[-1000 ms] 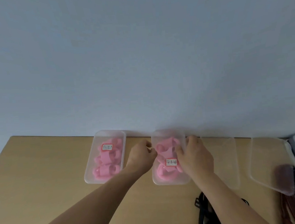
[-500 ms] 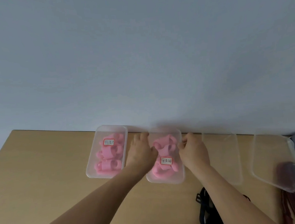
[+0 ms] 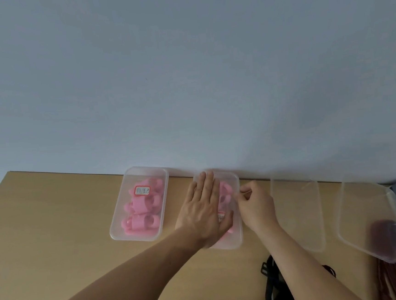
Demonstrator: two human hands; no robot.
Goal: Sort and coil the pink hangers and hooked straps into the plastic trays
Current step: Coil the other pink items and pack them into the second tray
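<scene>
Pink straps [image 3: 141,208], coiled into fat loops, fill the left tray [image 3: 118,214] under a red-edged label [image 3: 142,190] at the table's [image 3: 55,222] far edge, and more coils [image 3: 226,193] lie in the middle tray [image 3: 240,230] beside it. The left hand [image 3: 203,211], which gripped that tray's left rim half a second ago, now lies flat on top, fingers straight. The right hand [image 3: 257,207] has moved to its right rim with fingers curled, though I cannot tell whether they pinch it.
</scene>
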